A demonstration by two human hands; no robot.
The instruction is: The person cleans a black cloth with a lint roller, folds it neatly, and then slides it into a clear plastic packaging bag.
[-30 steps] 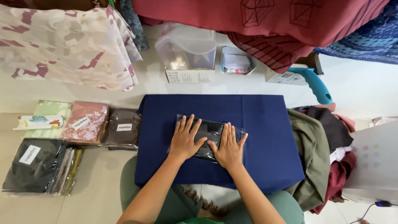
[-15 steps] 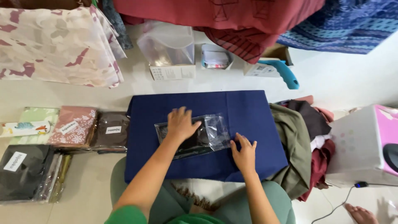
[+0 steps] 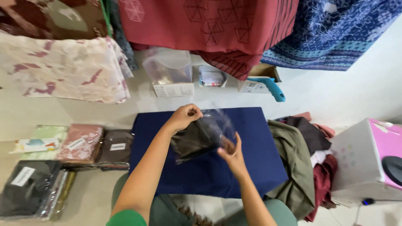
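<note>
**Bagged dark cloth lifted off the blue board: slip and spill risks**

Landmark: navy blue board (image 3: 251, 167) on the person's lap. Clear plastic bag with folded dark brown cloth (image 3: 200, 138) is held up over the middle of the board, tilted, not resting on it.

Left hand (image 3: 184, 117) is above the board's far-left part, fingers curled tight, pinching the bag's upper corner. Right hand (image 3: 233, 154) is over the board's centre, fingers loosely spread, thumb and fingertips on the bag's lower right edge; whether it really grips or only touches, cannot tell.

Risks, as a judgement:
- Slick film, mostly one-corner hold: the bag may slide out and drop onto the board.
- If the bag mouth is open (can't see), the tilt may let the cloth slip out and unfold.
- Loose film at the right edge may crease or trap air.

Left of the board: a row of bagged cloths (image 3: 90, 144). Right of it: a pile of olive and maroon clothes (image 3: 301, 159).
</note>
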